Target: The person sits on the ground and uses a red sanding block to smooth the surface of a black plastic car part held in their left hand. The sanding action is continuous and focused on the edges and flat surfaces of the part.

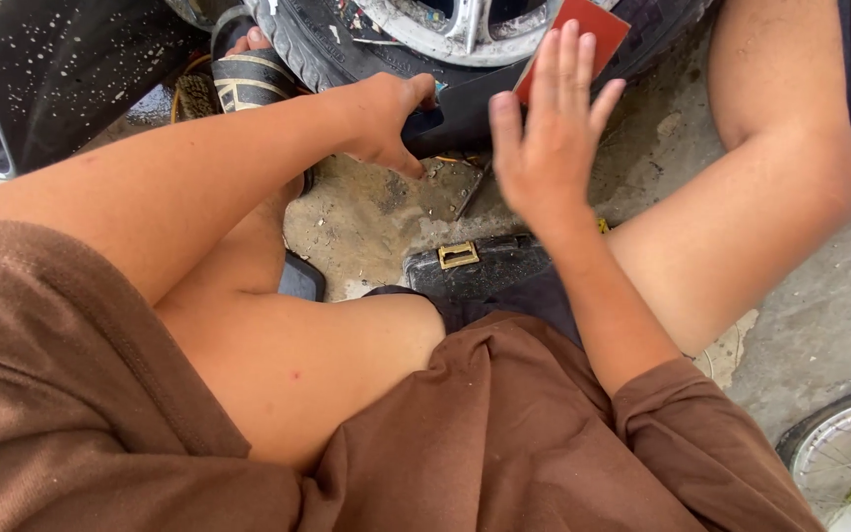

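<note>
Left hand (381, 120) clamped on dark flat panel (465, 113) against tyre (302, 39); right hand (544, 143) open, fingers spread, flat on red sanding sheet (583, 34); best keep palm pressure even, panel steady

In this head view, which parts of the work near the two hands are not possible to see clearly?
- Dark flat piece: the left hand covers its near end, so the grip is unclear.
- Red sheet: the right hand hides most of it; contact is uncertain.
- Tyre and silver rim: cut off by the top edge.
- Bicycle wheel: cut off at the bottom-right corner.
</note>
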